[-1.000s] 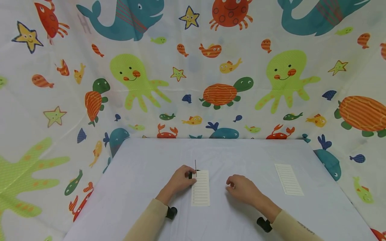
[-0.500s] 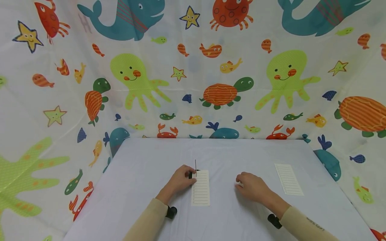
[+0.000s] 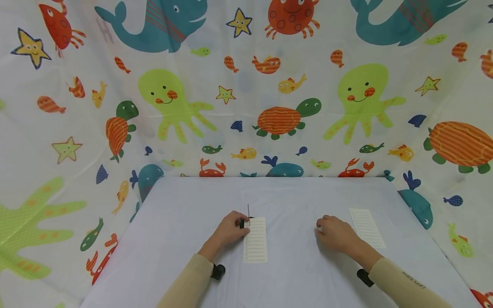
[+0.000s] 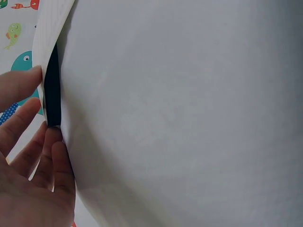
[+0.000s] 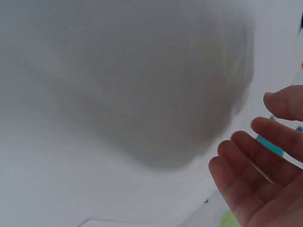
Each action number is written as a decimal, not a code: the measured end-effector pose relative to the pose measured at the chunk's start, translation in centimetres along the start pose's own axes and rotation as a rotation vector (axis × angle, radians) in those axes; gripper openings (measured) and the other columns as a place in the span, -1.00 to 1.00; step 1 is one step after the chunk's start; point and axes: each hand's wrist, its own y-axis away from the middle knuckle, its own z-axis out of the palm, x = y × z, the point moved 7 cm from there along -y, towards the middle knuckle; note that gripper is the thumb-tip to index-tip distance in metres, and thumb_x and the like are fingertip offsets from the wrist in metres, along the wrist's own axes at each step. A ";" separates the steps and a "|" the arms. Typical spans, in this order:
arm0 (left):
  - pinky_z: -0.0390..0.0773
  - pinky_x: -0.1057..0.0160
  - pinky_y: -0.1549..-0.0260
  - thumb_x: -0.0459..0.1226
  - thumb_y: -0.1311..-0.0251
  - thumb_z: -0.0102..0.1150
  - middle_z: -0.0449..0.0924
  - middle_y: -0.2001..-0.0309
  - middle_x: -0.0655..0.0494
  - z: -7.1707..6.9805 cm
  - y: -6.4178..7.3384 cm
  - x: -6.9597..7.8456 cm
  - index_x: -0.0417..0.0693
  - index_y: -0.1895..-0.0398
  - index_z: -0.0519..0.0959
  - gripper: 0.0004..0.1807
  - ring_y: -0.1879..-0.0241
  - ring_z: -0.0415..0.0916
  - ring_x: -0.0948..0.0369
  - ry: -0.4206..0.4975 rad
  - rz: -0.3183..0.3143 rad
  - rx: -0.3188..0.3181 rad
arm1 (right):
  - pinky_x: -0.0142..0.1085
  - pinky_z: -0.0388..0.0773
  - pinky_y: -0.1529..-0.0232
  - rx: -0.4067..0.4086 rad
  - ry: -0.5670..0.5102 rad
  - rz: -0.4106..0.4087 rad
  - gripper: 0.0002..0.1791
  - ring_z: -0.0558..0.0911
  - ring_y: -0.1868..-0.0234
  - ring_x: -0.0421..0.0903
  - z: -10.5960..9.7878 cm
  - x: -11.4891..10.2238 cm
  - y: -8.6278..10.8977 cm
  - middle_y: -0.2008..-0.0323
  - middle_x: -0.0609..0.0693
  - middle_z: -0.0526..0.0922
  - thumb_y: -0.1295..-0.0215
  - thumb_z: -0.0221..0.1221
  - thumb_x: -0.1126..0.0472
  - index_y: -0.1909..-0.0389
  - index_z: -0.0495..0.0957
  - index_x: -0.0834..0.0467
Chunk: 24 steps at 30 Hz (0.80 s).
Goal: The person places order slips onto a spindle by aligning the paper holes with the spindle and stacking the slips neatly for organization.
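Observation:
In the head view my left hand (image 3: 228,229) is at the upper left edge of a lined paper card (image 3: 256,244). Its thumb and fingertips pinch that edge, with a dark flat piece (image 4: 53,92) tucked behind the card in the left wrist view. A thin dark stick (image 3: 248,211) sticks up from the card's top; its kind does not show. My right hand (image 3: 337,233) hovers right of centre with loosely bent fingers and nothing in them. In the right wrist view its thumb stands apart from the fingers (image 5: 241,161).
A second lined card (image 3: 368,228) lies on the right side of the white-covered table (image 3: 185,201), just beyond the right hand. A curtain (image 3: 239,117) printed with sea animals hangs behind and along both sides. Each wrist wears a small black camera (image 3: 218,271).
My right hand has moved to the right, away from the first card and toward the second one. The left hand keeps its place on the card. The head view has shifted slightly.

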 end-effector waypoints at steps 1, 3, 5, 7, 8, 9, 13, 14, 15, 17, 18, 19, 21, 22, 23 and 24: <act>0.49 0.02 0.01 -0.23 -0.16 0.43 0.55 -0.01 0.08 0.0 0.0 0.0 -0.03 0.03 0.66 -0.70 0.07 0.44 0.10 0.000 0.002 0.001 | -0.08 0.62 0.28 0.002 0.001 0.003 -0.83 0.64 0.23 0.01 -0.1 0.4 0.0 0.28 0.04 0.64 -0.24 0.31 0.28 0.18 0.67 0.24; 0.49 0.03 0.01 -0.23 -0.16 0.43 0.55 0.00 0.08 0.0 -0.1 -0.1 -0.02 0.04 0.66 -0.70 0.07 0.44 0.11 -0.001 0.004 0.002 | -0.07 0.63 0.23 0.002 0.006 0.015 -0.82 0.64 0.21 0.02 -0.3 1.2 -0.1 0.27 0.04 0.64 -0.25 0.30 0.28 0.16 0.67 0.26; 0.48 0.03 0.03 -0.22 -0.16 0.43 0.54 0.01 0.08 0.0 -0.1 -0.1 -0.02 0.04 0.67 -0.70 0.08 0.44 0.11 -0.004 0.008 0.002 | -0.04 0.64 0.19 0.004 0.016 0.025 -0.81 0.65 0.19 0.05 -0.5 2.0 -0.1 0.26 0.06 0.65 -0.26 0.30 0.28 0.14 0.67 0.27; 0.48 0.04 0.04 -0.22 -0.16 0.43 0.54 0.02 0.08 0.0 0.0 -0.1 -0.03 0.04 0.67 -0.70 0.09 0.43 0.11 -0.005 0.015 0.002 | -0.01 0.64 0.14 0.004 0.028 0.036 -0.79 0.65 0.16 0.08 -0.7 2.7 -0.1 0.25 0.08 0.66 -0.26 0.30 0.28 0.13 0.67 0.29; 0.48 0.05 0.05 -0.22 -0.17 0.43 0.54 0.02 0.08 0.0 0.0 -0.1 -0.02 0.04 0.67 -0.70 0.10 0.43 0.12 -0.007 0.018 0.002 | 0.00 0.64 0.12 0.003 0.039 0.039 -0.78 0.65 0.16 0.09 -0.7 3.1 -0.1 0.25 0.09 0.66 -0.26 0.30 0.28 0.12 0.67 0.30; 0.48 0.04 0.05 -0.22 -0.16 0.43 0.54 0.02 0.08 0.0 0.0 -0.1 -0.03 0.04 0.67 -0.70 0.10 0.43 0.12 -0.007 0.021 0.003 | 0.01 0.64 0.11 0.004 0.047 0.047 -0.77 0.66 0.15 0.10 -0.8 3.5 -0.1 0.24 0.10 0.66 -0.26 0.30 0.28 0.11 0.67 0.31; 0.48 0.04 0.04 -0.22 -0.16 0.43 0.54 0.02 0.08 0.0 0.0 -0.3 -0.02 0.04 0.66 -0.70 0.09 0.43 0.12 0.004 0.023 0.006 | 0.05 0.62 0.09 0.012 0.078 0.064 -0.76 0.65 0.14 0.15 -0.9 5.1 0.0 0.23 0.14 0.65 -0.25 0.28 0.29 0.11 0.65 0.33; 0.49 0.04 0.04 -0.22 -0.16 0.43 0.54 0.02 0.08 0.0 0.1 -0.3 -0.01 0.03 0.66 -0.70 0.09 0.43 0.11 0.007 0.021 0.007 | 0.06 0.62 0.08 0.013 0.084 0.071 -0.76 0.65 0.13 0.16 -0.9 5.6 0.0 0.23 0.14 0.64 -0.25 0.28 0.29 0.11 0.65 0.33; 0.49 0.04 0.05 -0.22 -0.16 0.43 0.54 0.02 0.08 0.0 0.1 -0.3 -0.01 0.03 0.66 -0.70 0.09 0.43 0.11 0.009 0.021 0.007 | 0.08 0.61 0.06 0.013 0.083 0.081 -0.75 0.65 0.11 0.17 -0.9 6.0 0.1 0.22 0.15 0.64 -0.26 0.28 0.28 0.10 0.65 0.33; 0.48 0.04 0.05 -0.22 -0.17 0.43 0.53 0.03 0.08 0.0 0.1 -0.3 0.00 0.03 0.66 -0.70 0.09 0.42 0.11 0.016 0.013 0.005 | 0.11 0.59 0.02 0.013 0.081 0.093 -0.74 0.64 0.09 0.20 -1.2 6.7 0.2 0.20 0.16 0.64 -0.27 0.27 0.26 0.09 0.64 0.33; 0.48 0.04 0.05 -0.22 -0.17 0.43 0.53 0.03 0.09 0.0 0.1 -0.3 0.00 0.02 0.66 -0.70 0.09 0.42 0.11 0.017 0.011 0.006 | 0.12 0.58 0.00 0.007 0.073 0.101 -0.73 0.63 0.07 0.21 -1.4 7.0 0.3 0.18 0.17 0.64 -0.28 0.27 0.26 0.08 0.64 0.33; 0.48 0.05 0.05 -0.22 -0.17 0.43 0.53 0.03 0.09 0.0 0.1 -0.3 0.00 0.02 0.66 -0.70 0.09 0.42 0.11 0.017 0.008 0.007 | 0.14 0.57 -0.01 -0.002 0.063 0.110 -0.73 0.62 0.05 0.22 -1.5 7.3 0.4 0.17 0.18 0.64 -0.29 0.27 0.25 0.06 0.63 0.33; 0.48 0.04 0.05 -0.22 -0.17 0.43 0.53 0.03 0.09 0.0 0.1 -0.3 0.00 0.03 0.66 -0.70 0.09 0.42 0.11 0.018 0.008 0.008 | 0.18 0.55 -0.03 -0.017 0.045 0.125 -0.70 0.60 0.02 0.25 -1.8 7.9 0.7 0.13 0.21 0.63 -0.31 0.26 0.23 0.03 0.62 0.33; 0.48 0.04 0.04 -0.22 -0.17 0.43 0.53 0.03 0.09 0.0 0.2 -0.3 0.00 0.03 0.66 -0.70 0.08 0.42 0.11 0.020 0.003 0.007 | 0.19 0.55 -0.02 -0.022 0.040 0.130 -0.69 0.60 0.02 0.26 -2.0 8.3 0.8 0.13 0.22 0.62 -0.32 0.26 0.23 0.02 0.62 0.33; 0.48 0.04 0.04 -0.22 -0.17 0.43 0.53 0.02 0.09 0.0 0.2 -0.2 0.00 0.03 0.66 -0.70 0.08 0.42 0.11 0.023 0.003 0.007 | 0.20 0.54 -0.03 -0.030 0.036 0.137 -0.68 0.59 0.01 0.27 -2.1 8.6 0.9 0.11 0.24 0.62 -0.32 0.25 0.22 0.00 0.61 0.34; 0.48 0.03 0.03 -0.22 -0.17 0.43 0.54 0.01 0.09 0.0 0.2 -0.2 0.00 0.03 0.66 -0.70 0.07 0.43 0.11 0.024 0.001 0.006 | 0.22 0.54 -0.03 -0.037 0.032 0.142 -0.67 0.58 0.00 0.29 -2.1 9.0 1.0 0.10 0.26 0.61 -0.32 0.26 0.22 -0.01 0.61 0.34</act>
